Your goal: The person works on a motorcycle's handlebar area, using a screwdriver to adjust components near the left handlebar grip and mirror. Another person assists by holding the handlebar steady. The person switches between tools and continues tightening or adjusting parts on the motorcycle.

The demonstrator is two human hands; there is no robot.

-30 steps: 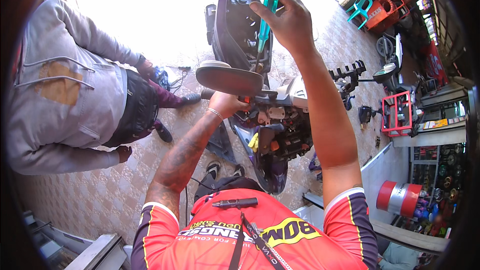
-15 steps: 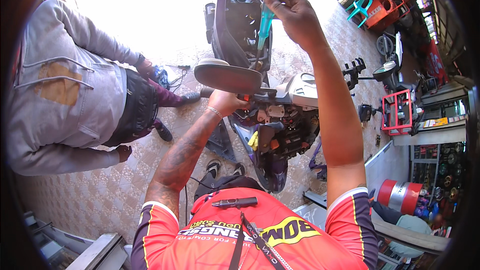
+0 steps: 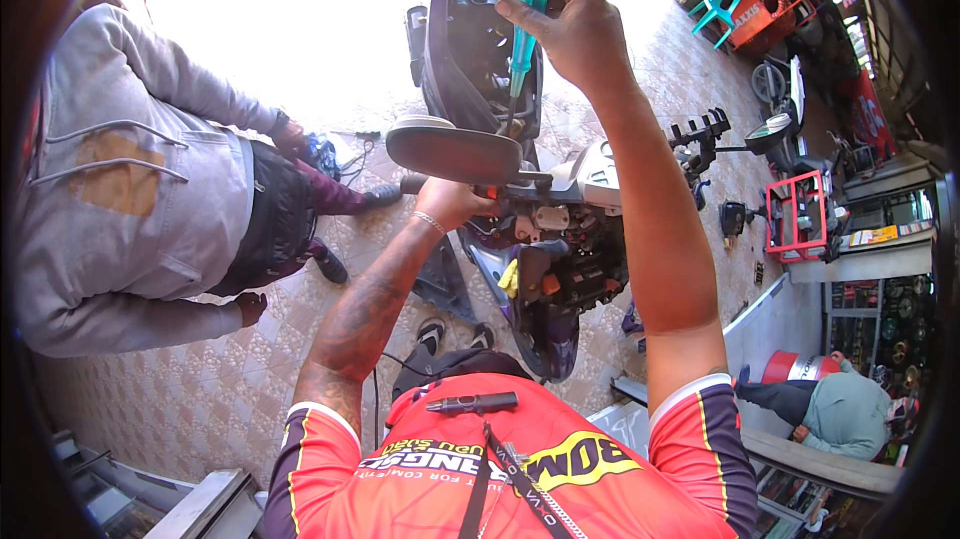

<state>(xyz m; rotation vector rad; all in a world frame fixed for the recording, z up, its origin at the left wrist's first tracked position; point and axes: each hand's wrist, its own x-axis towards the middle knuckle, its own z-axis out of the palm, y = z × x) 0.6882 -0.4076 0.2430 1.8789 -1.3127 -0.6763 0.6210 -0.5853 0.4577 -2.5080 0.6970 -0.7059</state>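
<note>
My right hand [image 3: 575, 29] is raised above the scooter, with thumb and fingers closed at the top of a screwdriver [image 3: 525, 44]. Its handle is translucent teal; the shaft points down behind the round mirror [image 3: 455, 154], and its tip is hidden. Below the mirror, my left hand [image 3: 452, 203] grips the scooter's handlebar [image 3: 412, 183] beside an orange switch. That mirror covers part of the bar. The front of the scooter [image 3: 575, 274] is stripped of panels, showing wiring and brackets. A yellow cloth or glove [image 3: 508, 279] is tucked at its side.
At the left stands a person in a grey hoodie [image 3: 140, 179]. A dark panel [image 3: 440, 279] lies on the patterned tile floor. To the right are a red metal frame [image 3: 797, 217], a teal chair [image 3: 717, 9] and another person in a green top [image 3: 848, 414] beside a red drum [image 3: 795, 366].
The screwdriver stands more upright and its handle has shifted slightly left, with my right hand. My left hand stays put. At the lower right, the person in green has come further into view.
</note>
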